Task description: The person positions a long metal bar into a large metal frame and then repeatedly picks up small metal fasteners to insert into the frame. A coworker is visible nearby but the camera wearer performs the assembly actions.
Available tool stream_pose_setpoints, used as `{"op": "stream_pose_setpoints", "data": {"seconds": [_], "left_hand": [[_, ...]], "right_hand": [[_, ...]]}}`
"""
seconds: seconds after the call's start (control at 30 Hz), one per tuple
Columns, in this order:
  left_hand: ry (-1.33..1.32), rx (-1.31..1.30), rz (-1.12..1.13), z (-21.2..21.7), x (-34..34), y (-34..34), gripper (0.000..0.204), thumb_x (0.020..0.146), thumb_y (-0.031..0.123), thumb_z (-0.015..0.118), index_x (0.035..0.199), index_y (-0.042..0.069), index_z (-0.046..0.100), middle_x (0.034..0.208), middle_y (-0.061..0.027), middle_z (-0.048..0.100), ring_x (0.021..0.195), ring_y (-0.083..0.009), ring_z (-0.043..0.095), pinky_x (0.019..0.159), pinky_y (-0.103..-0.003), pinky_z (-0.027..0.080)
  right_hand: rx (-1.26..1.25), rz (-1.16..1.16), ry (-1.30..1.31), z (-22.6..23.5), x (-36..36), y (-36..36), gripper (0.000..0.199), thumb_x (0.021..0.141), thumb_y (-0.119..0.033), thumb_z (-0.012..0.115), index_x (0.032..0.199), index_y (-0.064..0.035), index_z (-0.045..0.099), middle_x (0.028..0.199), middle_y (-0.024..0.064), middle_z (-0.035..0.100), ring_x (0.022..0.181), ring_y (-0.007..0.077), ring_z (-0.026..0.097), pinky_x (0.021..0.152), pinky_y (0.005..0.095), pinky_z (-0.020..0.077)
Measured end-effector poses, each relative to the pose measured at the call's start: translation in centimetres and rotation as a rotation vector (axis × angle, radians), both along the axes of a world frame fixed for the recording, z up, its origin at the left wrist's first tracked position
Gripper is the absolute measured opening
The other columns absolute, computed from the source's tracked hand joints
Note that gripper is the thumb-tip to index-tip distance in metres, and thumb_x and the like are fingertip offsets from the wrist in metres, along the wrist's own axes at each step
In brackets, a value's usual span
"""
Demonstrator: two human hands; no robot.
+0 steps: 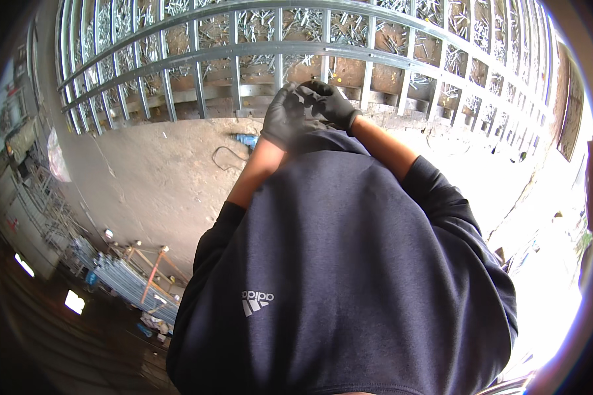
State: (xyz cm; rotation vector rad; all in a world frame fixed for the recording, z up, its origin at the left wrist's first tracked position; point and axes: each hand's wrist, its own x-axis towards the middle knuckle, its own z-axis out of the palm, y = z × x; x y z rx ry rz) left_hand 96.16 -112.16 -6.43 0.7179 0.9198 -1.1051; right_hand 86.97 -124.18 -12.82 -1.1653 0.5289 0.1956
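Both of my hands wear black gloves and meet in front of my chest, above my dark sweatshirt (pixel 349 263). My left hand (pixel 284 124) shows its back, with the fingers pointing up. The fingers of my right hand (pixel 334 103) lie against the left hand's fingertips. I cannot tell whether anything small is held between them. Both sleeves are pushed up, so my forearms are bare. Just beyond the hands lies a long metal frame (pixel 277 49) of rails and crossbars.
Many loose silvery pieces lie scattered under the metal frame's bars. A small blue tool (pixel 246 140) and a bent wire loop (pixel 225 157) lie on the concrete floor (pixel 158 178). Stacked metal bars with orange stands (pixel 135 273) are at the lower left. Bright glare washes out the right side.
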Motion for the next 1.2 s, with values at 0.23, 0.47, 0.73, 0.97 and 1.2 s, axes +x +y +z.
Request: {"op": "stream_pose_setpoints", "data": {"seconds": [0.23,0.47,0.73,0.97,1.2], "left_hand": [[-0.02,-0.125,-0.144,-1.7,2.9,2.6,0.02,0.105,0.031,0.053,0.09,0.02,0.062,0.059,0.0091,0.038,0.043,-0.0059,0.028,0.037,-0.023,0.017],[-0.153,0.1,-0.47,-8.2,6.9,5.7,0.018,0.1,0.036,0.062,0.1,0.018,0.065,0.057,0.0085,0.035,0.043,-0.0072,0.028,0.038,-0.025,0.017],[-0.014,-0.097,-0.539,-12.6,7.8,12.3,0.032,0.097,0.049,0.063,0.104,0.018,0.062,0.054,0.0081,0.04,0.039,-0.0069,0.036,0.036,-0.025,0.022],[0.061,0.003,-0.522,-12.8,8.1,13.2,0.033,0.099,0.049,0.059,0.103,0.016,0.063,0.053,0.0077,0.037,0.038,-0.0073,0.031,0.036,-0.024,0.02],[0.005,-0.04,-0.452,-12.5,9.4,13.5,0.037,0.101,0.05,0.054,0.103,0.014,0.064,0.054,0.007,0.037,0.038,-0.0078,0.031,0.036,-0.024,0.019]], "right_hand": [[-0.463,0.382,0.016,0.1,3.9,1.7,0.037,0.077,-0.012,0.073,0.114,-0.0115,0.067,0.108,0.01,0.069,0.1,0.0259,0.068,0.085,0.0321,0.0555],[-0.843,0.243,-0.014,-7.5,6.2,3.6,0.027,0.094,-0.018,0.057,0.117,-0.0069,0.065,0.123,0.0173,0.064,0.105,0.0364,0.066,0.083,0.0456,0.0552],[-0.878,0.192,0.314,-5.8,11.2,-1.4,0.038,0.097,-0.042,0.046,0.116,-0.0121,0.06,0.11,0.0233,0.067,0.105,0.0462,0.062,0.088,0.0473,0.0494],[-0.906,0.175,0.417,-3.1,13.9,-1.1,0.045,0.097,-0.044,0.042,0.107,-0.0092,0.069,0.105,0.0226,0.071,0.104,0.0423,0.065,0.092,0.048,0.0488],[-1.182,0.484,0.368,-2.0,15.9,-0.6,0.033,0.095,-0.03,0.046,0.099,-0.006,0.067,0.107,0.0206,0.07,0.098,0.0404,0.067,0.09,0.0477,0.0512]]}}
